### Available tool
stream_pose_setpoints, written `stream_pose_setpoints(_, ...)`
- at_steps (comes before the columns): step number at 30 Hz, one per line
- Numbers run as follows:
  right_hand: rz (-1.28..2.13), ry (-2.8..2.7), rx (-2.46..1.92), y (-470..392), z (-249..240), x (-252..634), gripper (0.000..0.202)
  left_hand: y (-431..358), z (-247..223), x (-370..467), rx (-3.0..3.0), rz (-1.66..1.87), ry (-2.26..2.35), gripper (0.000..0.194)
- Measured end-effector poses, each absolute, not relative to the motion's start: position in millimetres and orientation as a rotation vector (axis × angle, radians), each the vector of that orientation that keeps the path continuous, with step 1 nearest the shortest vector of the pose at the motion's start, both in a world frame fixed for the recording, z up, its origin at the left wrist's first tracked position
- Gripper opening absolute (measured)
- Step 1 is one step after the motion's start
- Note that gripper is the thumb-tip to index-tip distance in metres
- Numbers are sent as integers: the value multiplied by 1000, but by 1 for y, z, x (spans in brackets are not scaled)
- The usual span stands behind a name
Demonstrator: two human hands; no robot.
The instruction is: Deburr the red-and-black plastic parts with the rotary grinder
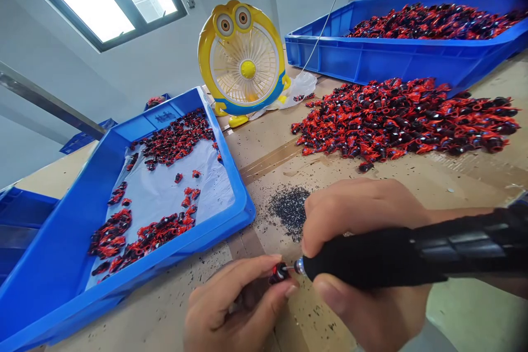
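Observation:
My left hand [239, 305], low in the middle of the view, pinches a small red and black part [279, 273] between thumb and fingertips. My right hand [367, 214] is wrapped round a thick black handheld tool [371, 257] that lies nearly level. The tool's thin metal tip points left and meets the small part at my left fingertips. Just above and behind the tool's tip lies a heap of fine dark shavings [290, 209] on the brown table surface [264, 148].
A blue tray [243, 210] lined with white sheet holds red and black parts at left. A large pile of such parts [396, 121] lies at right, before another full blue bin [330, 58]. A yellow fan [248, 70] stands behind.

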State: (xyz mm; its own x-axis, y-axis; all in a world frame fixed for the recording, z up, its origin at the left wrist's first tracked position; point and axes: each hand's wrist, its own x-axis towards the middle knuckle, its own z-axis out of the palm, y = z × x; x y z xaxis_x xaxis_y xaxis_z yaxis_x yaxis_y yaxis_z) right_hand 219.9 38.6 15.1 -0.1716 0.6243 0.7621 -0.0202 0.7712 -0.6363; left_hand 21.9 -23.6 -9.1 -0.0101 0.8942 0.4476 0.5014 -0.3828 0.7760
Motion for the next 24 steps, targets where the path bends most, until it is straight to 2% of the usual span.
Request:
stream_pose_setpoints(2,643,-1752,-459,41,18,226,15,-24,-9,22,1884,1366,1455,24)
stream_pose_setpoints(5,682,-1674,-488,41,20,226,12,-23,-8,22,1905,1359,1452,21)
stream_pose_setpoints(12,660,-1769,-480,40,16,227,15,-24,-7,24,1878,1330,1529,7)
stream_pose_setpoints(16,635,-1688,-511,39,14,227,4,-24,-7,25,1853,1341,1515,12)
stream_pose_setpoints(20,634,-1723,-504,38,15,228,10,-24,-7,25,1823,1340,1485,18)
stream_pose_setpoints(24,602,-1729,-522,36,14,222,7,-24,-7,24,1826,1330,1521,12)
